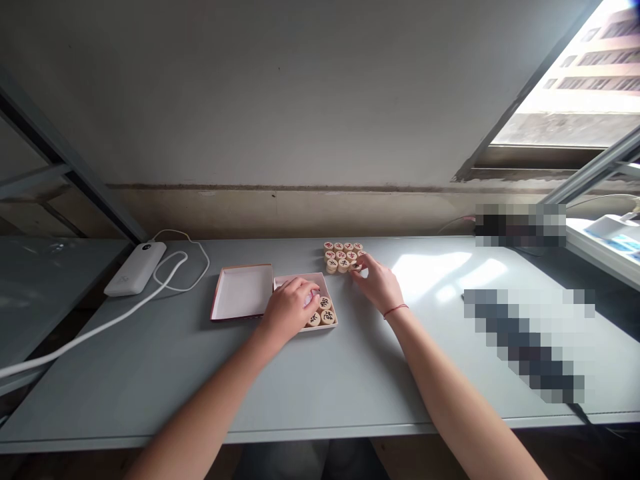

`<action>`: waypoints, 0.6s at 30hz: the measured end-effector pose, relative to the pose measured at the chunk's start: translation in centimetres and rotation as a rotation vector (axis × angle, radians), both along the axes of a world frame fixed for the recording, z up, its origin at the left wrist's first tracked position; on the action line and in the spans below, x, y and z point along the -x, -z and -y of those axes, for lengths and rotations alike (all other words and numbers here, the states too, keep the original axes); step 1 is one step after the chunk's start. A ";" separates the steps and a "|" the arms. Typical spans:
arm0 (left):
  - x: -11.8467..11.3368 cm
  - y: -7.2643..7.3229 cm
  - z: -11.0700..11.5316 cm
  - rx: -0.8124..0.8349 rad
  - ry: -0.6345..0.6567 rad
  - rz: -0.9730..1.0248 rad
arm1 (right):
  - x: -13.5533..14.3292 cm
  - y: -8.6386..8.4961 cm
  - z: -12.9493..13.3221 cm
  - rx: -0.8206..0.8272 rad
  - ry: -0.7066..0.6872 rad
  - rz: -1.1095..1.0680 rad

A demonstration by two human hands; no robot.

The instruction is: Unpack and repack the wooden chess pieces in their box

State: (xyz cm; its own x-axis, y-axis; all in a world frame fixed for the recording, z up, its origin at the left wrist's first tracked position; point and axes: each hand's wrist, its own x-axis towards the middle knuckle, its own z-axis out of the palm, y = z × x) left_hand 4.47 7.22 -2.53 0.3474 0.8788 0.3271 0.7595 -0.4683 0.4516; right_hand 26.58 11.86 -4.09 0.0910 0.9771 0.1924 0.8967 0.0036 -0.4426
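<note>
Round wooden Chinese chess pieces (pixel 341 255) stand in neat rows near the back of the table, some with red characters and some with black. My right hand (pixel 379 281) pinches a chess piece (pixel 356 265) at the front right corner of this group. A red string circles that wrist. My left hand (pixel 291 303) bends over a shallow open box (pixel 334 325), its fingers curled inside; what they grip is hidden. Several pieces with black characters (pixel 327 317) lie in the box's right part. Left of it is the box lid (pixel 244 293), inner side up.
A white power bank (pixel 136 269) with a white cable (pixel 125 311) lies at the left. Blurred-out objects (pixel 525 340) are at the right, with sunlight patches on the grey table (pixel 325 400). A wall (pixel 280 120) closes off the back; metal frames flank both sides.
</note>
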 end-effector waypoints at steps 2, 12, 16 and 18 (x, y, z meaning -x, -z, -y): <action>0.0 0.1 0.0 0.005 -0.002 -0.005 | 0.0 0.1 -0.1 -0.008 -0.006 -0.012; 0.0 -0.1 0.0 0.030 -0.013 -0.093 | 1.6 -1.8 1.0 -0.050 -0.073 -0.138; -0.2 -0.2 0.4 0.034 0.017 -0.216 | 3.5 -2.7 2.1 0.183 -0.398 -0.317; -0.4 -0.3 0.5 0.071 0.034 -0.232 | 4.1 -2.7 2.4 0.234 -0.469 -0.320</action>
State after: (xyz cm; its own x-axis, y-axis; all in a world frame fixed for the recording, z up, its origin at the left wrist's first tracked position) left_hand 4.88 6.69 -2.24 0.4363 0.8830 0.1733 0.8308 -0.4692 0.2994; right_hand 22.50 9.43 -1.42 -0.3408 0.9401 0.0022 0.6454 0.2356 -0.7266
